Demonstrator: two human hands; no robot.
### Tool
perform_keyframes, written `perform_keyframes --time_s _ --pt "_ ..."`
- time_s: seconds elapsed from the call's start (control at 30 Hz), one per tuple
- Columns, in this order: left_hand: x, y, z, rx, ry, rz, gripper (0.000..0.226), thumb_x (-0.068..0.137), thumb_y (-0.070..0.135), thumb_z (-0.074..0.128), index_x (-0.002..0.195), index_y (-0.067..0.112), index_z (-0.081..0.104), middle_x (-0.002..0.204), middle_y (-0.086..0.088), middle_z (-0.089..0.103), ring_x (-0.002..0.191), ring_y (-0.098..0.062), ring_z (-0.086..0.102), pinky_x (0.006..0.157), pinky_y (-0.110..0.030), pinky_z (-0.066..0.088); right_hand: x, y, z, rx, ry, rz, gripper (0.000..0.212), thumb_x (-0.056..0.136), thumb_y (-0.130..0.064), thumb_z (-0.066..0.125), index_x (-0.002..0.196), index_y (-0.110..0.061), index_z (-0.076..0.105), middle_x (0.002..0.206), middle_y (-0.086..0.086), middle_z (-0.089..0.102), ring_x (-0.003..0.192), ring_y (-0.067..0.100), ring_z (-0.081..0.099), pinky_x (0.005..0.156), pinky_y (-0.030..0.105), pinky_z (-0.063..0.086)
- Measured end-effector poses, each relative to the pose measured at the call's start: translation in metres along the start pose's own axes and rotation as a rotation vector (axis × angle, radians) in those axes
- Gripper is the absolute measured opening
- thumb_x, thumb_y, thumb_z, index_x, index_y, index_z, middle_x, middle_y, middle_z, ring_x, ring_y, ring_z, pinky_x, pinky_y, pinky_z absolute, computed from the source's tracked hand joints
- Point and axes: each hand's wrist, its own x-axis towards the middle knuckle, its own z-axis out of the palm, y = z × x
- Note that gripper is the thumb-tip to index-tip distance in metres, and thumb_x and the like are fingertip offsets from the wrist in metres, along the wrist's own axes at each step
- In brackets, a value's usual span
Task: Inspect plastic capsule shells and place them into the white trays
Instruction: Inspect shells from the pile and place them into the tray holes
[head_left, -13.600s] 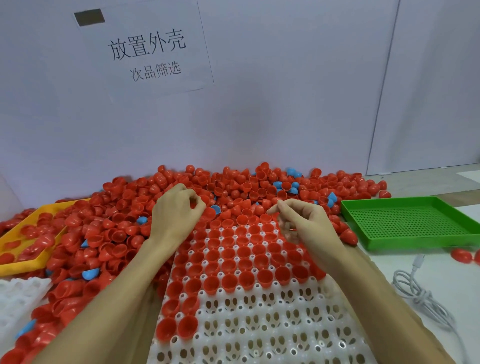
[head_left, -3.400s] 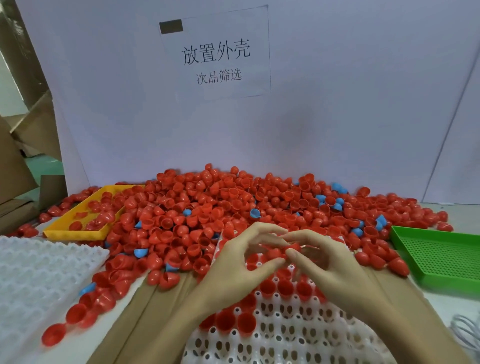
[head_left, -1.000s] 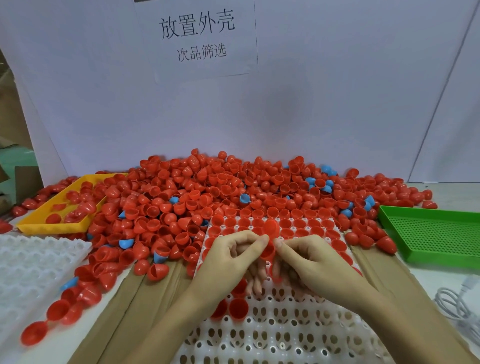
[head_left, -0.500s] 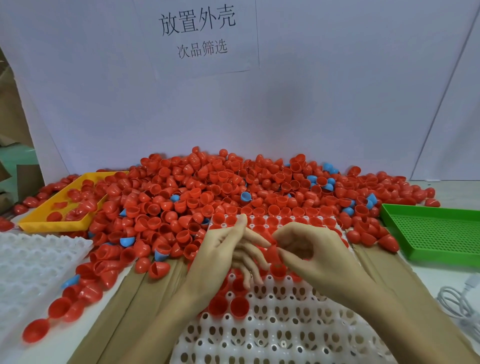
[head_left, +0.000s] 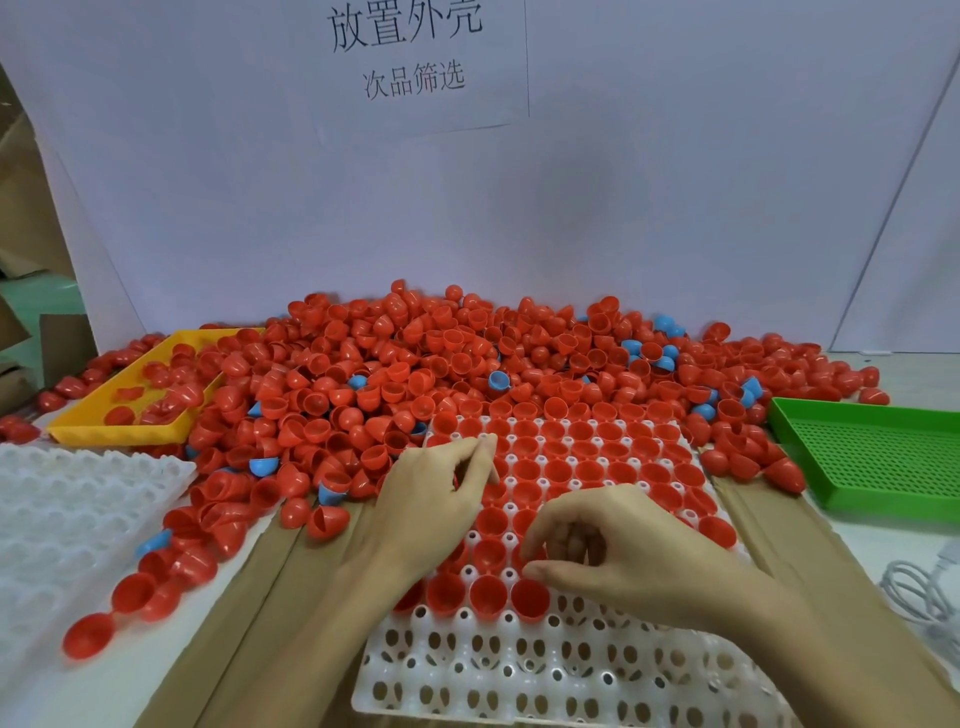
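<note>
A white tray (head_left: 519, 675) with round cells lies in front of me; its far rows hold red shells open side up, and its near rows are bare. My right hand (head_left: 623, 551) hovers over the front filled row with its fingers curled down. Its thumb is just above a seated red shell (head_left: 530, 600). My left hand (head_left: 436, 499) reaches over the tray's left part, fingers fairly straight and together. A sliver of red shows under them, and I cannot tell whether it holds a shell. A big pile of red shells (head_left: 415, 364) lies behind the tray.
A few blue shells (head_left: 498, 381) are mixed into the pile. A second white tray (head_left: 62, 519) lies at the left, a yellow tray (head_left: 119, 431) with some red shells behind it. A green perforated tray (head_left: 872, 457) and a white cable (head_left: 919, 597) are at the right. Cardboard (head_left: 270, 597) lies under the tray.
My hands have parted. The right hand came down toward me to the front filled row, where another red shell now sits. The left hand moved to the tray's left side.
</note>
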Motion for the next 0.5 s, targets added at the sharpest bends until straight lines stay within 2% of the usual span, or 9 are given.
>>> perform_keyframes --time_s 0.1,0.23,0.3,0.37,0.5 --pt "0.0000 0.0004 -0.0011 0.052 -0.024 0.025 0.040 0.108 0.040 0.051 0.075 0.026 0.068 0.048 0.005 0.052 0.046 -0.020 0.054 0.049 -0.034 0.046 -0.0007 -0.0019 0.0002 -0.003 0.000 0.002 0.010 0.093 -0.038 0.079 0.101 -0.031 0.078 0.086 -0.007 0.074 0.077 0.005 0.069 0.069 0.017 0.054" --pt "-0.0046 0.0048 -0.0015 0.343 -0.068 0.212 0.014 0.104 0.037 0.059 0.096 0.029 0.066 0.059 0.021 0.045 0.055 -0.006 0.052 0.051 -0.016 0.036 0.0004 -0.0029 0.0045 -0.045 0.011 -0.009 0.009 0.092 -0.031 0.081 0.098 -0.026 0.077 0.083 -0.007 0.073 0.078 0.006 0.068 0.070 0.017 0.055" --pt "-0.0062 0.0063 -0.0001 0.417 -0.098 0.268 0.010 0.105 0.036 0.058 0.106 0.028 0.064 0.070 0.024 0.052 0.061 -0.005 0.057 0.053 -0.017 0.038 0.0008 -0.0034 0.0057 -0.059 0.014 -0.015 0.009 0.091 -0.030 0.082 0.097 -0.025 0.077 0.083 -0.006 0.072 0.079 0.007 0.067 0.070 0.017 0.055" --pt "-0.0062 0.0047 0.0014 0.468 -0.112 0.296 0.013 0.107 0.037 0.054 0.112 0.028 0.063 0.079 0.017 0.064 0.064 -0.007 0.063 0.052 -0.021 0.041 0.0009 -0.0033 0.0056 -0.063 0.013 -0.018 0.009 0.091 -0.030 0.082 0.097 -0.025 0.077 0.084 -0.007 0.072 0.079 0.007 0.067 0.071 0.017 0.056" --pt "-0.0051 0.0028 0.0039 0.537 -0.122 0.315 0.017 0.109 0.038 0.049 0.117 0.029 0.061 0.077 0.014 0.066 0.061 -0.008 0.063 0.050 -0.024 0.044 0.0012 -0.0011 0.0056 -0.064 0.007 -0.040 0.010 0.092 -0.030 0.082 0.098 -0.024 0.078 0.084 -0.010 0.071 0.079 0.005 0.067 0.071 0.017 0.055"
